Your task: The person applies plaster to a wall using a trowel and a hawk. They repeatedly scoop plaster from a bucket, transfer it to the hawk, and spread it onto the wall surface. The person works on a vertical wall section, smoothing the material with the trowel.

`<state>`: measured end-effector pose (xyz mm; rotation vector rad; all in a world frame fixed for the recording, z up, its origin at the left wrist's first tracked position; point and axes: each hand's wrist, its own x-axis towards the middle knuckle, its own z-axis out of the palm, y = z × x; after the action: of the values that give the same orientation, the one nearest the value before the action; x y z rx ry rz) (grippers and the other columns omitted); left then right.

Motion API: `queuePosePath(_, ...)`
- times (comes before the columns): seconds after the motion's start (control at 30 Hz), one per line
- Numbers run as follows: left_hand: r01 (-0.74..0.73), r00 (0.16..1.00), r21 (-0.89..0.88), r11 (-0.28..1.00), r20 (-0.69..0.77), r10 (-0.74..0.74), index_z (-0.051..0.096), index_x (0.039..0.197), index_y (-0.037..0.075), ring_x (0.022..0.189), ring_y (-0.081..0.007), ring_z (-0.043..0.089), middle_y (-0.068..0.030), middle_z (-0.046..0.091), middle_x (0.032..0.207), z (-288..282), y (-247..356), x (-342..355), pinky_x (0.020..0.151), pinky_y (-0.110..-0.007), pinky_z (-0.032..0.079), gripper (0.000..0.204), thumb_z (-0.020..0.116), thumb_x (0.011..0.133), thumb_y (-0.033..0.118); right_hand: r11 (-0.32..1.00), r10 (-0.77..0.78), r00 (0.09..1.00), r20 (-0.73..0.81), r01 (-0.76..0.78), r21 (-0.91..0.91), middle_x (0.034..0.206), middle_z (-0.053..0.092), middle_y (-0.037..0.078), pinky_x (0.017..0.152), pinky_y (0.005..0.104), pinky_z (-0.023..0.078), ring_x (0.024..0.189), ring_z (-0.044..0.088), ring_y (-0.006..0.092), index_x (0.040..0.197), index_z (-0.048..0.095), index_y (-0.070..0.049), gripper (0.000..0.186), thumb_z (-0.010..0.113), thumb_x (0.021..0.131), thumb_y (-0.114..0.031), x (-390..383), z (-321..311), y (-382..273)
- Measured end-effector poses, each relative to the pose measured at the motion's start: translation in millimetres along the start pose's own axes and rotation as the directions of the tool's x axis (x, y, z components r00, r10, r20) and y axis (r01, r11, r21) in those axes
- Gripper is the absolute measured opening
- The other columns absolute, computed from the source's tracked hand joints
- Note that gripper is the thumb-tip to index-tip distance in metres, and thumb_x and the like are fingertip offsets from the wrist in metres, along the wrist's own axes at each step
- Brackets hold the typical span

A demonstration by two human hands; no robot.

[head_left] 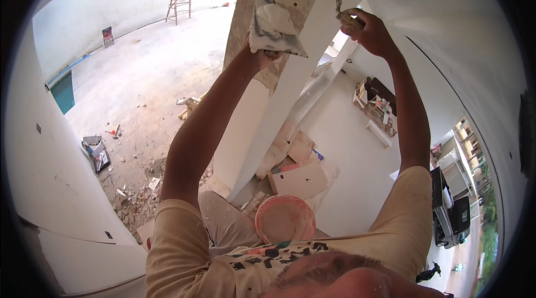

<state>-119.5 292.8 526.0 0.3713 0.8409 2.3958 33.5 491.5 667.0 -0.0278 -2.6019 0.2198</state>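
1. While our right hand is raised at upper right, we see its fingers wrapped round the handle of a trowel, blade pointing left and loaded with white plaster
2. We have the trowel blade in front of a bare concrete strip; touching it or just short of it, we cannot tell
3. Our left hand is clenched under a hawk, gripping it from below, arm stretched up and forward
4. On the hawk we get a heap of white plaster, some smeared toward the near edge; hawk sits below the trowel blade, the two apart
5. Below our arms, near our trouser leg, we note a bucket with a reddish rim
6. Just beyond the bucket, flat board pieces lie overlapping on the floor
7. Farther right we mark a pile of wood scraps, then a dark vehicle near the right rim
8. Out left we log rubble on the ground, and, well apart at the back, a folding chair and a ladder-like wooden stand
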Motion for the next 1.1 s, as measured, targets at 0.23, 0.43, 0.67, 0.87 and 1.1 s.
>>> queuePosePath(0.23, -0.215, 0.977, -0.151, 0.965, -0.046, 0.21, 0.054, 0.127, 0.016, 0.107, -0.0249, 0.06, -0.0069, 0.057, 0.127, 96, 41, 118, 0.081, -0.045, 0.052, 0.036, 0.054, 0.099, 0.038, 0.984, -0.035, 0.997, -0.071, 0.022, -0.174, 0.074, 0.066, 0.008, 0.056, 0.0316, 0.051, 0.061, 0.061, 0.0152, 0.104, 0.069, -0.004, 0.032, 0.069, 0.087, -0.031, 149, -76, -13)
queuePosePath(0.43, -0.294, 0.947, -0.151, 0.944, -0.182, 0.266, 0.05, 0.136, 0.016, 0.115, -0.0277, 0.059, -0.0068, 0.057, 0.133, 117, 63, 174, 0.09, -0.047, 0.052, 0.049, 0.056, 0.096, 0.043, 0.966, -0.042, 0.995, -0.093, 0.017, -0.257, 0.071, 0.068, 0.008, 0.05, 0.0309, 0.051, 0.056, 0.061, 0.0148, 0.099, 0.073, -0.007, 0.025, 0.063, 0.092, -0.029, 167, -93, -15)
queuePosePath(0.67, -0.301, 0.939, -0.083, 0.95, -0.199, 0.281, 0.048, 0.138, 0.007, 0.121, -0.0283, 0.057, -0.0099, 0.056, 0.136, 110, 54, 196, 0.095, -0.046, 0.05, 0.056, 0.048, 0.1, 0.047, 0.985, 0.015, 0.955, -0.295, -0.065, -0.161, 0.077, 0.065, 0.006, 0.057, 0.0279, 0.049, 0.062, 0.059, 0.011, 0.117, 0.064, -0.002, 0.049, 0.072, 0.084, -0.038, 102, -64, 39)
queuePosePath(0.87, -0.386, 0.92, -0.275, 0.88, -0.049, 0.388, 0.052, 0.134, 0.004, 0.114, -0.0291, 0.062, -0.0124, 0.059, 0.13, 102, 59, 170, 0.086, -0.044, 0.055, 0.048, 0.046, 0.102, 0.038, 0.996, -0.038, 0.976, -0.216, 0.019, -0.086, 0.077, 0.067, 0.008, 0.061, 0.0301, 0.051, 0.063, 0.063, 0.013, 0.118, 0.065, -0.003, 0.051, 0.072, 0.082, -0.039, 73, -47, 44)
queuePosePath(1.1, -0.336, 0.94, -0.029, 0.942, -0.071, 0.333, 0.054, 0.131, 0.005, 0.108, -0.0278, 0.065, -0.0132, 0.06, 0.127, 60, 52, 129, 0.079, -0.043, 0.057, 0.04, 0.047, 0.102, 0.032, 0.999, -0.016, 0.99, -0.138, 0.012, -0.031, 0.086, 0.07, 0.009, 0.068, 0.0306, 0.053, 0.068, 0.066, 0.0144, 0.121, 0.063, -0.005, 0.051, 0.073, 0.084, -0.039, 67, -12, 31)
